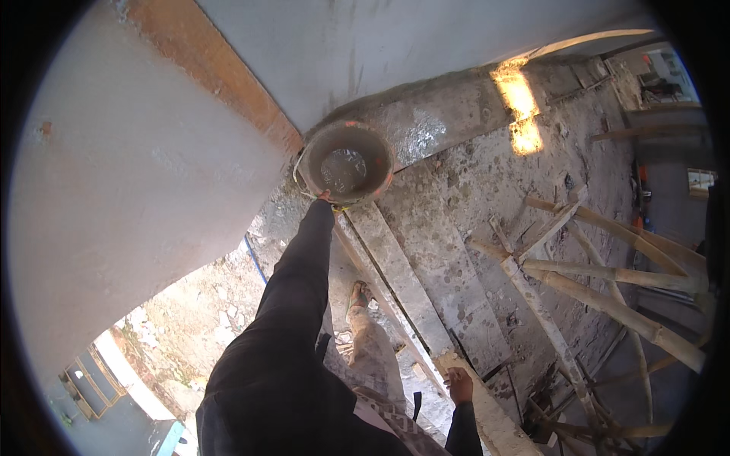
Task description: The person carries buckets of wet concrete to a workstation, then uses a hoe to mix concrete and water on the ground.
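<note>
My left arm, in a dark sleeve, stretches out to a round bucket (377,151) at the upper middle. The fingers of my left hand (325,195) are closed on its near rim. Wet grey stuff (344,169) lies in the bottom of the bucket, and its inner walls are coated grey. The bucket stands on grimy boards beside the wall corner, its handle hanging on the left side. At the lower right, my right hand (458,385) is close to a pale plank (487,414). Its fingers are loosely bent and apart, with nothing visible in them.
Mortar-stained planks (449,258) run beside my legs. Bamboo poles (608,304) cross at the right. A smooth grey wall (152,175) rises at the left, with an unplastered brown strip (213,64) at its corner. A bare foot (360,295) is below the bucket, near rubble.
</note>
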Motion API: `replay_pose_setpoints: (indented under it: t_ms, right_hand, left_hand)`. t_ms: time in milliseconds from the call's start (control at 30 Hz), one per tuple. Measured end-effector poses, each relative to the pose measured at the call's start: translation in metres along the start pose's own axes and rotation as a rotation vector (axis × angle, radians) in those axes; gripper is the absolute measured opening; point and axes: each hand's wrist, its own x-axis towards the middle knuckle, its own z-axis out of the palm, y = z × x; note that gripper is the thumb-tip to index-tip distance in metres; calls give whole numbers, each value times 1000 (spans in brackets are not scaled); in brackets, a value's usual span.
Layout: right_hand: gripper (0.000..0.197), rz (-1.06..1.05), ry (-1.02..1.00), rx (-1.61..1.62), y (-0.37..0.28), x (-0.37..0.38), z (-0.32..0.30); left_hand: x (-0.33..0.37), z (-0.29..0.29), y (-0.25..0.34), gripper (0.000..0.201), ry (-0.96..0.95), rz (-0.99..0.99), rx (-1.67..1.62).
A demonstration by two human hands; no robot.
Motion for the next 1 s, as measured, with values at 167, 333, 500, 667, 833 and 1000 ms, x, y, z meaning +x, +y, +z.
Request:
replay_pose_setpoints:
  t_ms: [167, 333, 500, 667, 833, 1000]
  right_hand:
    - [25, 139, -153, 24, 44, 1, 29]
    - [25, 43, -282, -10, 28, 1, 72]
    - [26, -45, -266, 39, -33, 10, 91]
    - [25, -120, -227, -49, -119, 28, 113]
    - [26, -447, -143, -59, -244, 98, 187]
    - [36, -766, 186, -59, -410, 179, 207]
  left_hand:
    - [54, -53, -19, 48, 221, 495, 6]
    - [64, -76, 31, 34, 24, 222, -7]
    - [22, -39, 19, 22, 78, 141, -56]
    - [32, -37, 40, 20, 98, -26, -120]
    - [45, -61, 73, 26, 442, 882, 663]
    - [-26, 39, 90, 31, -355, 936, 591]
